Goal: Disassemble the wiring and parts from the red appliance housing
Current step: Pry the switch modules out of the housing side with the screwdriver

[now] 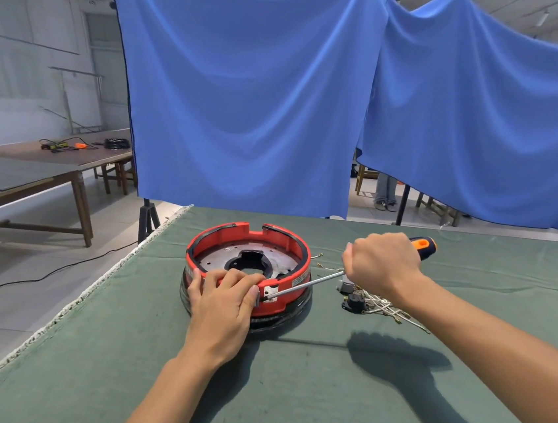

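The round red appliance housing [287, 246] stands on the green table cloth, with a perforated metal plate [217, 256] inside. My left hand [227, 295] grips the housing's near rim, fingers curled over the edge. My right hand [380, 263] grips a screwdriver with an orange and black handle [423, 246]. Its metal shaft [311, 282] runs down-left, and the tip meets a small white panel [270, 293] on the housing's near wall, beside my left thumb. A bundle of removed white wires with black parts [371, 303] lies on the cloth to the right of the housing.
The green-covered table [321, 388] reaches to its left edge with a white fringe [64, 309]. Blue curtains [247, 104] hang behind it. A wooden table [35, 158] with tools stands at the far left. A black cable [22, 284] crosses the floor.
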